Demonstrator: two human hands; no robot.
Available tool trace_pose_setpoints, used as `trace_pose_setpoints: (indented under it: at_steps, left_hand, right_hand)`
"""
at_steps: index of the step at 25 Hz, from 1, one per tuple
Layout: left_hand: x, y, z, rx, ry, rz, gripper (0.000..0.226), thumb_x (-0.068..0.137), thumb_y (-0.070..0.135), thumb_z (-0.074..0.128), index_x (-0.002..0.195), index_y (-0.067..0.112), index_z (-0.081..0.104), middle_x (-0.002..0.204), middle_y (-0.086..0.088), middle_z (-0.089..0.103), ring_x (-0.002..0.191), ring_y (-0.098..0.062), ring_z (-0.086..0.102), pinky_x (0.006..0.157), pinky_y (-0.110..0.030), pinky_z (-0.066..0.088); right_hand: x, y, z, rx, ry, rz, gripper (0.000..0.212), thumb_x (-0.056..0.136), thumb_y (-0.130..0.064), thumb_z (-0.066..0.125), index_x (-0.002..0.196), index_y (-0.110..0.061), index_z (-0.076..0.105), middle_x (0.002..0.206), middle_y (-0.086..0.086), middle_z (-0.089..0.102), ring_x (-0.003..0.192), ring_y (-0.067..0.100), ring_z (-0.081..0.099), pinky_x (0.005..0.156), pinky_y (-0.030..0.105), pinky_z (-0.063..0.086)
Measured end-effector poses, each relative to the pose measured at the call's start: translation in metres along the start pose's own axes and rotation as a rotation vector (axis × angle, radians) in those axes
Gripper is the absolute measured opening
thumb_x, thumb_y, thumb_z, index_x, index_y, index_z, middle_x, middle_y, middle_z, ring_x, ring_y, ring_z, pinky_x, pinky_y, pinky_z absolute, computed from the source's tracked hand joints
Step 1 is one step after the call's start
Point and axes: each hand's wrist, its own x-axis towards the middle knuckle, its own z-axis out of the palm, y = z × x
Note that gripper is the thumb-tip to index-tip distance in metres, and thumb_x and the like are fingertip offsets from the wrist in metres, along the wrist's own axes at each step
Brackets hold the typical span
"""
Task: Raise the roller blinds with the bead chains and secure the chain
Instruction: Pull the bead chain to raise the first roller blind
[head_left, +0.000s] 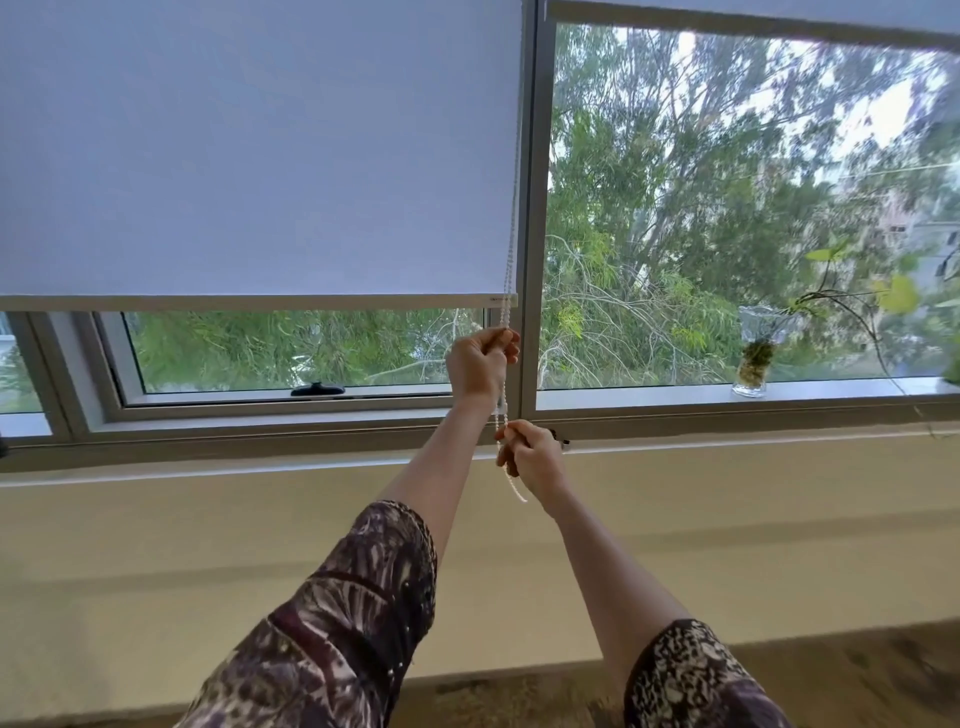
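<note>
Fingers of your left hand curl round the bead chain just below the bottom bar of the lowered blind; your right hand pinches it lower down.

Both arms stretch forward and up, forearms bare and converging toward the bead chain. The left hand is the higher one, with its fingers curled round the chain and its back turned to the camera. The right hand sits just below it on the same chain, pinching the beads between thumb and forefinger, the remaining fingers curled in. The left forearm lies left of the chain, the right forearm to its right.
</note>
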Motion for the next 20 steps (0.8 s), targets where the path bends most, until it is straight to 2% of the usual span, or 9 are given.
trace_pose_setpoints:
  at_steps: [2, 4, 5, 7, 9, 12, 15, 17, 20]
  left_hand:
    - [-0.006, -0.009, -0.004, 0.053, 0.007, 0.034, 0.012, 0.088, 0.004, 0.063, 0.091, -0.001, 0.073, 0.069, -0.003, 0.069, 0.053, -0.003, 0.061, 0.061, -0.022, 0.057]
    - [-0.011, -0.018, -0.008, 0.102, 0.021, 0.067, 0.011, 0.087, 0.005, 0.064, 0.089, 0.002, 0.074, 0.067, -0.001, 0.069, 0.05, 0.003, 0.06, 0.052, -0.012, 0.051]
    - [-0.014, -0.023, -0.01, 0.13, 0.029, 0.075, 0.011, 0.087, 0.006, 0.064, 0.088, 0.004, 0.075, 0.067, 0.0, 0.07, 0.053, 0.0, 0.063, 0.052, -0.013, 0.051]
    - [-0.02, -0.037, -0.015, 0.19, 0.014, 0.092, 0.013, 0.087, 0.006, 0.063, 0.086, 0.006, 0.076, 0.069, -0.004, 0.072, 0.062, -0.016, 0.067, 0.058, -0.023, 0.055]
    - [-0.03, -0.053, -0.017, 0.217, -0.016, 0.099, 0.018, 0.086, 0.004, 0.061, 0.078, 0.01, 0.075, 0.062, -0.002, 0.068, 0.058, -0.016, 0.062, 0.063, -0.03, 0.052]
    - [-0.042, -0.072, -0.016, 0.189, -0.011, 0.023, 0.023, 0.087, 0.004, 0.061, 0.072, 0.018, 0.073, 0.054, 0.008, 0.063, 0.048, -0.002, 0.055, 0.063, -0.031, 0.052]
    - [-0.049, -0.08, -0.016, 0.192, -0.011, 0.006, 0.016, 0.088, 0.007, 0.062, 0.079, 0.009, 0.076, 0.057, 0.001, 0.064, 0.048, -0.005, 0.056, 0.062, -0.033, 0.056]
    - [-0.049, -0.078, -0.016, 0.177, -0.052, -0.008, 0.015, 0.089, 0.008, 0.062, 0.082, 0.005, 0.075, 0.06, -0.002, 0.065, 0.049, -0.006, 0.057, 0.063, -0.031, 0.057]
    - [-0.044, -0.072, -0.02, 0.126, -0.204, -0.07, 0.015, 0.09, 0.003, 0.06, 0.089, -0.003, 0.073, 0.07, -0.011, 0.068, 0.057, -0.012, 0.061, 0.073, -0.034, 0.06]
  right_hand:
    - [0.002, -0.001, -0.003, 0.013, -0.005, 0.054, 0.024, 0.097, -0.008, 0.043, 0.091, -0.003, 0.066, 0.067, 0.014, 0.068, 0.05, 0.014, 0.058, 0.053, 0.027, 0.045]
    - [0.011, -0.009, -0.008, 0.009, 0.057, 0.056, 0.025, 0.097, -0.011, 0.044, 0.096, -0.003, 0.068, 0.082, 0.021, 0.072, 0.067, 0.023, 0.066, 0.068, 0.033, 0.051]
    - [0.017, -0.018, -0.011, 0.032, 0.076, 0.047, 0.026, 0.097, -0.012, 0.044, 0.098, -0.002, 0.068, 0.089, 0.023, 0.072, 0.076, 0.025, 0.067, 0.074, 0.036, 0.051]
    - [0.029, -0.043, -0.017, 0.135, 0.069, 0.028, 0.028, 0.099, -0.015, 0.042, 0.1, -0.001, 0.066, 0.093, 0.021, 0.071, 0.083, 0.026, 0.066, 0.079, 0.037, 0.052]
    - [0.039, -0.075, -0.02, 0.23, 0.049, -0.009, 0.026, 0.101, -0.017, 0.041, 0.099, -0.004, 0.063, 0.086, 0.011, 0.068, 0.076, 0.018, 0.064, 0.07, 0.028, 0.053]
    - [0.054, -0.118, -0.02, 0.24, 0.043, -0.107, 0.022, 0.101, -0.019, 0.041, 0.103, -0.008, 0.06, 0.083, 0.002, 0.067, 0.069, 0.008, 0.064, 0.063, 0.021, 0.05]
    - [0.063, -0.14, -0.018, 0.32, 0.061, -0.152, 0.016, 0.1, -0.018, 0.043, 0.1, -0.016, 0.059, 0.079, 0.001, 0.064, 0.062, 0.008, 0.059, 0.056, 0.021, 0.048]
    - [0.065, -0.14, -0.014, 0.321, 0.111, -0.179, 0.021, 0.1, -0.016, 0.042, 0.093, -0.018, 0.061, 0.069, -0.003, 0.054, 0.053, 0.007, 0.044, 0.046, 0.019, 0.036]
    - [0.063, -0.131, -0.006, 0.246, 0.17, -0.233, 0.03, 0.099, -0.01, 0.041, 0.079, -0.022, 0.059, 0.065, -0.005, 0.05, 0.054, 0.006, 0.038, 0.048, 0.02, 0.027]
